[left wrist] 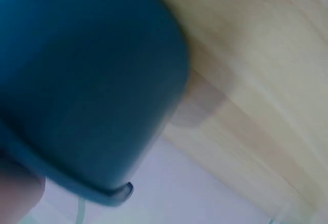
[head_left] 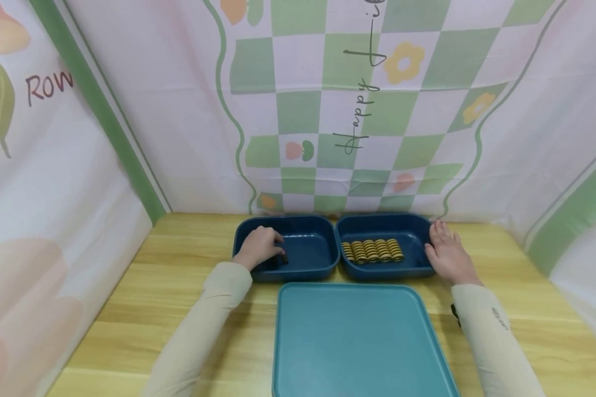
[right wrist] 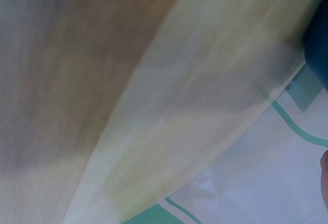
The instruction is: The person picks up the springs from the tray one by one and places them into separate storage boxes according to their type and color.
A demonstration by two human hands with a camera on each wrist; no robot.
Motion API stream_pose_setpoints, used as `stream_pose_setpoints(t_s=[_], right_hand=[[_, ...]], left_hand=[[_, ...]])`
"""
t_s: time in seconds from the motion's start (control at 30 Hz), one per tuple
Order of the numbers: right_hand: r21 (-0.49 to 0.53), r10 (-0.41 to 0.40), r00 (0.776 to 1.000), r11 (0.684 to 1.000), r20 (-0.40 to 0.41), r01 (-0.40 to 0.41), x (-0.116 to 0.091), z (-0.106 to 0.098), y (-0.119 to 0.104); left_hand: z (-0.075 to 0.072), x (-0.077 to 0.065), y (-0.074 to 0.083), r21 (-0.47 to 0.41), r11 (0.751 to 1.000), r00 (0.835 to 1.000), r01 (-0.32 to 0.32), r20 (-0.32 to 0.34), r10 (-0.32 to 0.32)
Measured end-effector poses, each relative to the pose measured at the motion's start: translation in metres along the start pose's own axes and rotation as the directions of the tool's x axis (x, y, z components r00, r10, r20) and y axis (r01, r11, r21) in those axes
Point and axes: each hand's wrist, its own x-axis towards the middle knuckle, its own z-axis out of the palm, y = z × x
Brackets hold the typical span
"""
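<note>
My left hand (head_left: 260, 246) reaches over the left side of the left dark blue bin (head_left: 312, 271), fingers bent down inside it. A small dark brown piece (head_left: 285, 258) shows right at its fingertips, pinched there; its kind is too small to make out. The left wrist view shows the outer wall of a blue bin (left wrist: 102, 96) and part of a finger. My right hand (head_left: 448, 249) rests on the right rim of the right dark blue bin (head_left: 392, 272), fingers extended. Inside that bin, several rows of stacked gold-and-black discs (head_left: 372, 251) lie toward its left side.
A teal tray (head_left: 352, 342) lies on the wooden table (head_left: 198, 259) in front of the two bins, which stand side by side. Behind them hangs a white cloth with green checks (head_left: 298, 113); similar cloth covers both sides.
</note>
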Motion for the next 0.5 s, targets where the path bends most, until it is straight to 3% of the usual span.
stream_pose_setpoints(t_s=[0.13,0.23,0.33,0.5], right_hand=[[-0.001,0.001,1.000,1.000,-0.005,-0.001,-0.001,-0.001,-0.001],[-0.002,0.002,1.000,1.000,-0.012,-0.002,-0.002,0.000,-0.003],[-0.003,-0.001,1.000,1.000,-0.016,0.001,-0.002,0.000,-0.003],[-0.005,0.001,1.000,1.000,-0.015,-0.001,-0.002,0.000,-0.003]], left_hand=[[-0.008,-0.006,0.002,-0.176,0.984,0.998,-0.037,-0.053,0.028],[-0.014,-0.011,0.006,-0.347,0.935,0.995,-0.076,-0.088,0.048],[-0.018,-0.018,0.013,-0.538,0.835,0.991,-0.114,-0.122,0.057],[-0.020,-0.027,0.030,-0.774,0.610,0.986,-0.167,-0.129,0.106]])
